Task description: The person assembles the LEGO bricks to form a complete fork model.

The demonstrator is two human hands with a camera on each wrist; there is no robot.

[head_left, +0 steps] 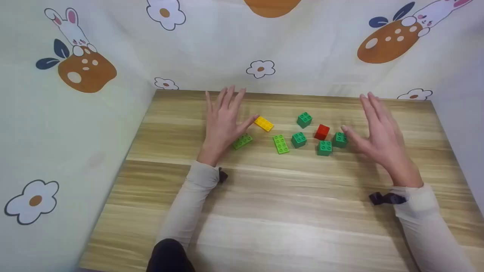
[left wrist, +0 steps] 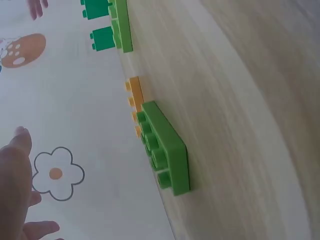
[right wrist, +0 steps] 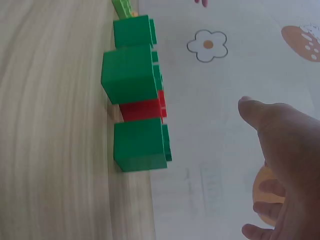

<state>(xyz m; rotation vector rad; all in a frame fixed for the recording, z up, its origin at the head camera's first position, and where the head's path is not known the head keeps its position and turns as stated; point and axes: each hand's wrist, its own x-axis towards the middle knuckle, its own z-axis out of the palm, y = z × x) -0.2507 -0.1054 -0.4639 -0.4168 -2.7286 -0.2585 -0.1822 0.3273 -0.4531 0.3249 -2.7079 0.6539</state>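
Sleeves [head_left: 189, 204] [head_left: 431, 230] cut off below, hands [head_left: 225, 122] [head_left: 385, 139] spread, left one partly hiding a lime brick [head_left: 244, 141]

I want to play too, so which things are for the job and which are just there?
Probably for the job, near the hands:
yellow brick
two light-green bricks
red block
four dark-green blocks

Just there:
wooden table
bunny-patterned backdrop
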